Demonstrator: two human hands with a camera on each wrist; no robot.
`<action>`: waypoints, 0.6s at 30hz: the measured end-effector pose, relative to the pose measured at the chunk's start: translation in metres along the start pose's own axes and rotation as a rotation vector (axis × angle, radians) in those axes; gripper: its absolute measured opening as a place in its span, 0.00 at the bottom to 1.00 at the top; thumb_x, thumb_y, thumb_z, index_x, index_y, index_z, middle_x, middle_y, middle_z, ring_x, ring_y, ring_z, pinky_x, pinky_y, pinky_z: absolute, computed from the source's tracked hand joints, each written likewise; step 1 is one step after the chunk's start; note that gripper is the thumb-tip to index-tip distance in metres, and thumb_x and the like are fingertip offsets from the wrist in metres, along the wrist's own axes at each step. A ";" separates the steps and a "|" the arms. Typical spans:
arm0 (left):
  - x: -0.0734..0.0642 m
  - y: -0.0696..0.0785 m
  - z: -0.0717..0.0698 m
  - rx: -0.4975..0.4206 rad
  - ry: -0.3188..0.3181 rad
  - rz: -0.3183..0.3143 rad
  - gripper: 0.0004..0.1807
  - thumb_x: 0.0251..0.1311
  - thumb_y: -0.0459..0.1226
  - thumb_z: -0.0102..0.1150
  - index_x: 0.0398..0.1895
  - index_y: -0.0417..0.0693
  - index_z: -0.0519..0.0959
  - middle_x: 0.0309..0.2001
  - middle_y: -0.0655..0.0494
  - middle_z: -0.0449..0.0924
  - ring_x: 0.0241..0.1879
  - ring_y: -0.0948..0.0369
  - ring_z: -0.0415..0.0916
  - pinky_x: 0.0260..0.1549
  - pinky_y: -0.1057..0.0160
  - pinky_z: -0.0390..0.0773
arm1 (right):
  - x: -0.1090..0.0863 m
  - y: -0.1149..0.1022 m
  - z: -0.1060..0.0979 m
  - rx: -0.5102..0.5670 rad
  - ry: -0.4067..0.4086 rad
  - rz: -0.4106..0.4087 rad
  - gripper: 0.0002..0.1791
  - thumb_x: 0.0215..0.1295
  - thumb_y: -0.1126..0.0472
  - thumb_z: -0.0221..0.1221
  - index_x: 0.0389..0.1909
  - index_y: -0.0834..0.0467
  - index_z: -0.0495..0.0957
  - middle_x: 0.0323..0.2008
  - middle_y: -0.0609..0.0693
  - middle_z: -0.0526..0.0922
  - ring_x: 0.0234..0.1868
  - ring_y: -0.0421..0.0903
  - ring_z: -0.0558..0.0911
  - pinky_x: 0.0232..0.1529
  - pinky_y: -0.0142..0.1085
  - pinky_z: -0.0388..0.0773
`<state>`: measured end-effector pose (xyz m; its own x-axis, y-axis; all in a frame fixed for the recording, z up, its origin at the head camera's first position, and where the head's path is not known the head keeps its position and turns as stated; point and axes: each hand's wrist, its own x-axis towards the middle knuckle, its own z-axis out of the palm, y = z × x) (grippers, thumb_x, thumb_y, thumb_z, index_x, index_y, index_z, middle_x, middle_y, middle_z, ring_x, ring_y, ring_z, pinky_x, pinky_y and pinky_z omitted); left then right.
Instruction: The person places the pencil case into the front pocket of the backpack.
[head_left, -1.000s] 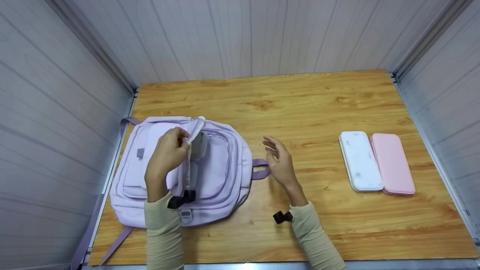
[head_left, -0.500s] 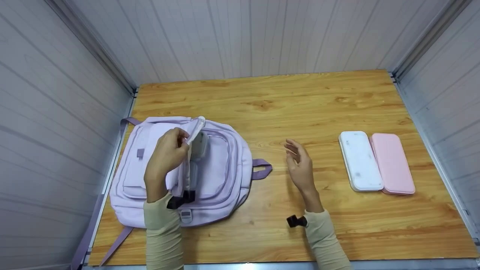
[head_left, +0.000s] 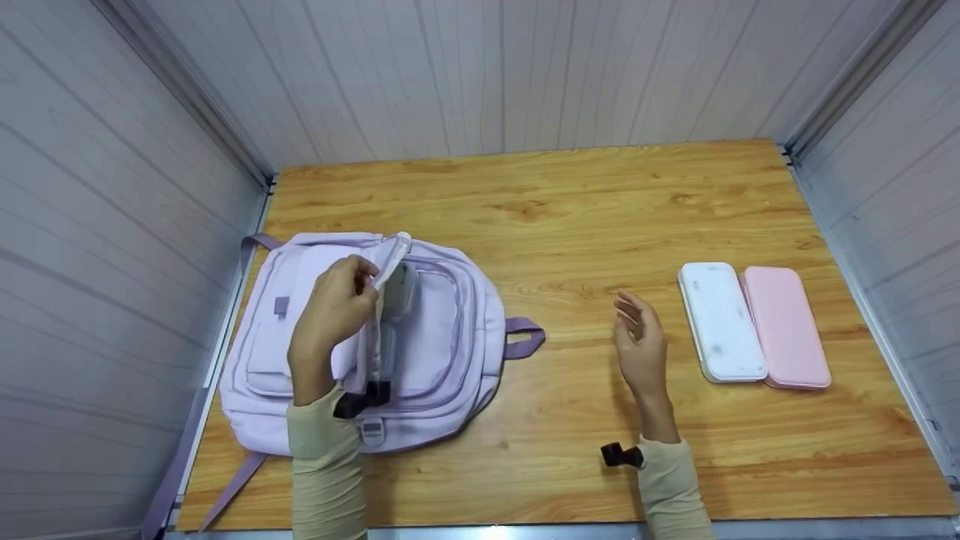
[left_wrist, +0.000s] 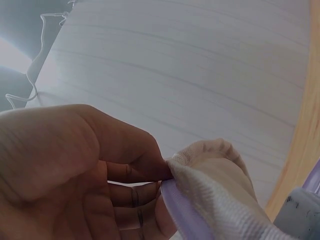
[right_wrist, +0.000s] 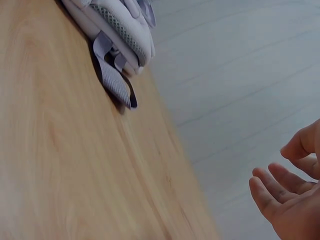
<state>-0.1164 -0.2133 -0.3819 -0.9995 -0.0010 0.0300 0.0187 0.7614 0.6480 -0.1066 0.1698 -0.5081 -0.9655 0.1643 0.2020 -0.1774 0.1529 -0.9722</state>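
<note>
Left hand [head_left: 330,309] pinches the lilac backpack flap [left_wrist: 215,197], likely light, floppy, best held by its edge [head_left: 393,262], right hand [head_left: 643,341] relaxed, empty!

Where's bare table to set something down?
Free: the strip between back wall and backpack; the patch between purple loop and right hand. Crowded: left, under the backpack; right, where the white case and pink case lie side by side.
</note>
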 end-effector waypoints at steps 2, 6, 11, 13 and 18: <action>0.000 0.000 0.000 0.002 0.001 0.002 0.13 0.55 0.27 0.46 0.42 0.33 0.76 0.34 0.44 0.74 0.35 0.52 0.70 0.36 0.57 0.68 | -0.001 0.002 -0.005 -0.008 0.026 0.010 0.21 0.65 0.76 0.50 0.60 0.72 0.68 0.56 0.66 0.74 0.60 0.61 0.72 0.60 0.52 0.67; 0.000 0.000 0.000 -0.002 0.005 0.007 0.13 0.55 0.27 0.46 0.42 0.33 0.76 0.34 0.44 0.74 0.35 0.52 0.70 0.36 0.57 0.68 | -0.004 0.003 -0.015 -0.039 0.080 0.027 0.21 0.65 0.74 0.50 0.60 0.71 0.68 0.57 0.65 0.73 0.60 0.60 0.72 0.61 0.51 0.67; -0.001 -0.001 0.000 0.003 0.006 0.015 0.13 0.56 0.27 0.46 0.42 0.32 0.76 0.34 0.44 0.74 0.35 0.52 0.70 0.36 0.57 0.68 | -0.008 0.003 -0.027 -0.066 0.141 0.075 0.23 0.66 0.71 0.51 0.62 0.70 0.66 0.57 0.64 0.72 0.62 0.59 0.71 0.63 0.49 0.66; -0.001 -0.001 0.000 0.010 0.006 0.018 0.13 0.56 0.27 0.46 0.42 0.32 0.76 0.34 0.44 0.73 0.35 0.52 0.70 0.36 0.57 0.68 | -0.010 0.003 -0.032 -0.073 0.162 0.097 0.24 0.66 0.71 0.51 0.62 0.70 0.65 0.57 0.64 0.72 0.62 0.58 0.70 0.64 0.48 0.66; -0.001 -0.002 0.000 0.012 0.016 0.026 0.12 0.56 0.27 0.46 0.41 0.33 0.76 0.33 0.44 0.73 0.34 0.52 0.70 0.35 0.58 0.67 | -0.013 0.016 -0.046 -0.083 0.230 0.145 0.25 0.65 0.70 0.51 0.64 0.66 0.65 0.59 0.61 0.70 0.63 0.56 0.69 0.64 0.46 0.66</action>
<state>-0.1160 -0.2150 -0.3836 -0.9982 0.0088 0.0586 0.0442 0.7692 0.6374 -0.0881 0.2152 -0.5205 -0.9093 0.4058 0.0919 -0.0150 0.1888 -0.9819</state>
